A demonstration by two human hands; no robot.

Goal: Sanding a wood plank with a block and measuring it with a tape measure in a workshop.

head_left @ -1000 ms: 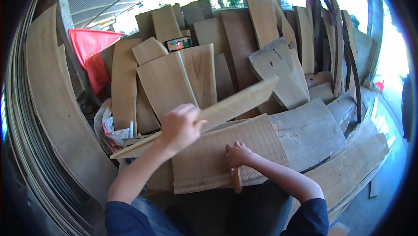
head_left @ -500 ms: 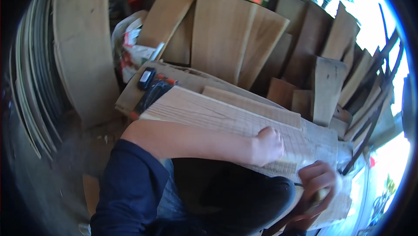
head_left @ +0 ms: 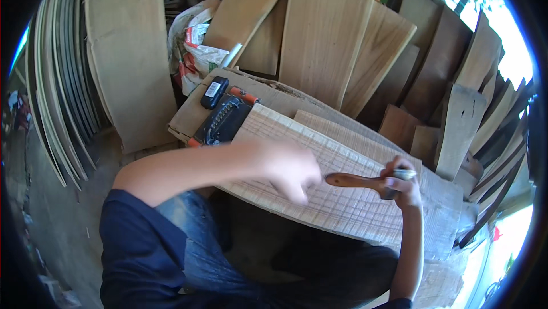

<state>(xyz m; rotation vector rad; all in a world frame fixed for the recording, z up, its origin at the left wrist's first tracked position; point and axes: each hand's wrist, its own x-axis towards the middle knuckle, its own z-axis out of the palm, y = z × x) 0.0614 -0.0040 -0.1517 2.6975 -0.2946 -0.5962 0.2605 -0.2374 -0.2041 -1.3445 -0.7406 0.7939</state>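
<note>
In the head view, the right hand (head_left: 404,188) has its fingers wrapped around a wooden-handled brush (head_left: 355,181) above the pale board (head_left: 349,212). Near the handle's end, the left hand (head_left: 288,166) is too blurred to tell its fingers.

A head-worn fisheye looks steeply down, near the grained board (head_left: 342,206).
</note>
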